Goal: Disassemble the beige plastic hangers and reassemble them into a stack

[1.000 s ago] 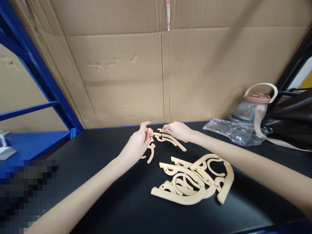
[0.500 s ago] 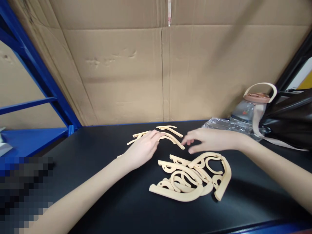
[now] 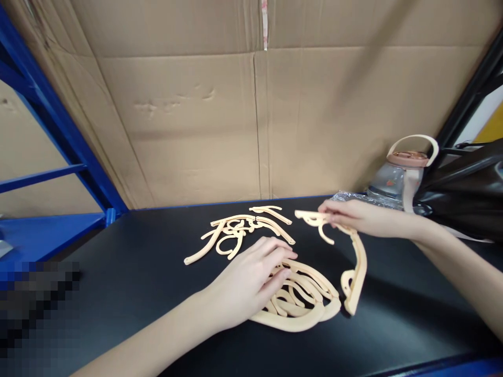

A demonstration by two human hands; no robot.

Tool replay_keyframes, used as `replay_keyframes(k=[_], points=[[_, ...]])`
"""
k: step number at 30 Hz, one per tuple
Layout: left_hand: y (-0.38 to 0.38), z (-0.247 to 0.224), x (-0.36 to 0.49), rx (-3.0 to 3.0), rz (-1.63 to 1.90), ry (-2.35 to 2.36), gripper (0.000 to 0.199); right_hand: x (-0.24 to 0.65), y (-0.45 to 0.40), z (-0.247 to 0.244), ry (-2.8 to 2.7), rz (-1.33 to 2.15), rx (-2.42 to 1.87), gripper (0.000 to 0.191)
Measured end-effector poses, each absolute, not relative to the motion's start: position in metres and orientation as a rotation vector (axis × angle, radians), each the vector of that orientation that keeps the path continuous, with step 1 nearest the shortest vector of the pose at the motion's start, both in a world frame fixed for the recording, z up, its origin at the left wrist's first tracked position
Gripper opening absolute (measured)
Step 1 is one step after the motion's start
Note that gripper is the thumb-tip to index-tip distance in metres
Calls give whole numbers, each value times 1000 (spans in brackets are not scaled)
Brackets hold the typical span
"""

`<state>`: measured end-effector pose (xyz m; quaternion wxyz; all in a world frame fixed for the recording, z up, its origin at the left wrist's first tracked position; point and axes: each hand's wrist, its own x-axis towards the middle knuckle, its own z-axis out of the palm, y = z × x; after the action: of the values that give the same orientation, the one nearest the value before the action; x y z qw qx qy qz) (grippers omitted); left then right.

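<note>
1. Frame (image 3: 96,191), blue, stands at 10 o'clock from the near hangers (image 3: 293,322), beside the black counter (image 3: 141,262).
2. Far hangers (image 3: 236,218) lie tangled at 11 o'clock from the near ones, with the left hand just below.
3. Left hand (image 3: 253,275) rests over the near hangers' 10 o'clock edge, fingers slightly curled; whether it grips cannot be told.
4. Near hangers lie heaped on the counter, partly hidden.
5. Held hanger (image 3: 360,264), at their 2 o'clock, drops one arm toward 6.
6. Right hand (image 3: 349,214) pinches it, well apart from the left.
7. Bottle (image 3: 396,178) stands beyond.
</note>
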<state>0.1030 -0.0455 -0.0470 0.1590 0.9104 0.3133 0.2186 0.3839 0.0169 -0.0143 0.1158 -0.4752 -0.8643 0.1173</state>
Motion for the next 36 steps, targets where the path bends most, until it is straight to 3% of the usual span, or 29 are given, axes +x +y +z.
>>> replay_keyframes(k=[7, 14, 20, 36], points=[[-49, -40, 108, 1977, 863, 951, 31, 366, 6, -2, -1776, 945, -1054, 30], [-46, -14, 115, 1489, 1066, 930, 34, 302, -30, -13, -1814, 1114, -861, 22], [-40, -3, 97, 1530, 1053, 970, 22, 299, -30, -18, -1903, 1168, -834, 24], [-1, -10, 95, 1261, 613, 1108, 11, 329, 30, -39, -2542, 126, -1109, 26]])
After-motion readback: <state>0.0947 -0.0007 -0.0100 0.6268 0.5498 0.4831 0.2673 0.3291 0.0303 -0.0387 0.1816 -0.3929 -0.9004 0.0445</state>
